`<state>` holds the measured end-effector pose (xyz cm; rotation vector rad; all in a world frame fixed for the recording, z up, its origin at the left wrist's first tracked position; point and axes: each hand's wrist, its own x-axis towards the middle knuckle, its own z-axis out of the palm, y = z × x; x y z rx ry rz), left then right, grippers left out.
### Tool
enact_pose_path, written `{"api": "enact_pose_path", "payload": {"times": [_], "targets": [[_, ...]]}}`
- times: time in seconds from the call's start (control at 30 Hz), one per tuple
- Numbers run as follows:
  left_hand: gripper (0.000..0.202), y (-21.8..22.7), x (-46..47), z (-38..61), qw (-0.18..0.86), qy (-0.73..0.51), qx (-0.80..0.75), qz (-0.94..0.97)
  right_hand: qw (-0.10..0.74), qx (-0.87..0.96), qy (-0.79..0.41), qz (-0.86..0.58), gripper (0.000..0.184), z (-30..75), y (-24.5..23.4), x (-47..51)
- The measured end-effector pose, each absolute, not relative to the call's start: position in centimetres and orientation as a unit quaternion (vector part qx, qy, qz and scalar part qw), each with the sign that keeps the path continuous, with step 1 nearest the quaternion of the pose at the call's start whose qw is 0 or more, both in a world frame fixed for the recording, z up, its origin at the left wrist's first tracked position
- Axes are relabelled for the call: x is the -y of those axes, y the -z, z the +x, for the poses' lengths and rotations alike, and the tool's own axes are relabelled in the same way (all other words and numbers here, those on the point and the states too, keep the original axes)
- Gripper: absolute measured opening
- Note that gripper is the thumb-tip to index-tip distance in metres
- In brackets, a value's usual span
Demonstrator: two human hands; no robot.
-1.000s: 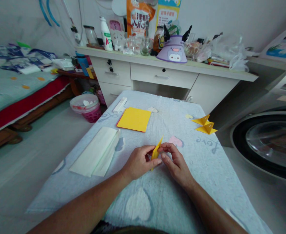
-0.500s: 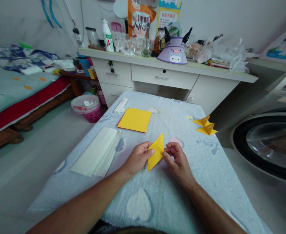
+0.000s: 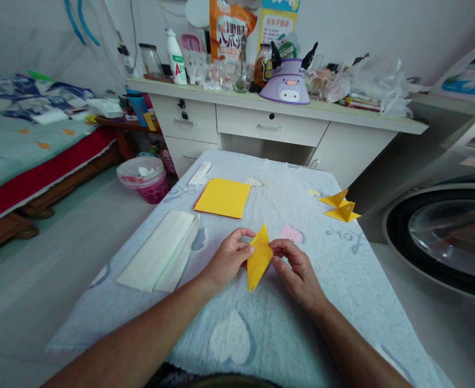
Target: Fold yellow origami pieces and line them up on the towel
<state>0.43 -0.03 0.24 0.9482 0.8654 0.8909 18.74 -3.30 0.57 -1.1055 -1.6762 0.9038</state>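
A folded sheet of yellow origami paper (image 3: 260, 257), shaped like a narrow diamond, is held over the middle of the table. My left hand (image 3: 232, 255) pinches its left side, thumb in front. At its right corner, the fingertips of my right hand (image 3: 296, 269) close on the edge. The lower tip of the paper looks split into two points. Beyond my hands lies a stack of square yellow paper (image 3: 223, 198) with a red edge showing beneath. Two folded yellow paper pieces (image 3: 344, 211) with raised points stand at the table's right edge.
Left of my arms lies a folded pale cloth or paper (image 3: 158, 252) on the cloth-covered table (image 3: 229, 339). A small white box (image 3: 199, 174) sits near the far left corner. A cluttered white desk (image 3: 272, 119) stands behind, a washing machine (image 3: 443, 237) right, a pink bin (image 3: 146, 180) left.
The folded paper has turned in my hands and looks narrower, its lower tip now showing two points. My right fingers have closed on its right corner.
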Motion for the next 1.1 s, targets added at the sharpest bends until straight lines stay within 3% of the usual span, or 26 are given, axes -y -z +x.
{"api": "enact_pose_path", "payload": {"times": [0.37,0.63,0.77,1.1], "targets": [[0.024,0.8,-0.7,0.0,0.65,-0.374,-0.418,0.513,0.4,0.711,-0.306,-0.491,0.024,19.1,1.0,2.4],[0.029,1.5,-0.8,-0.5,0.314,-0.296,-0.464,0.774,0.327,0.754,-0.217,-0.526,0.029,19.3,1.8,1.8],[0.028,1.6,-0.8,-0.6,0.204,-0.271,-0.463,0.819,0.276,0.779,-0.15,-0.543,0.028,19.3,1.8,1.6],[0.035,1.3,-1.2,-1.0,0.201,-0.219,-0.402,0.866,0.25,0.791,-0.152,-0.537,0.028,19.3,1.2,2.0]]}}
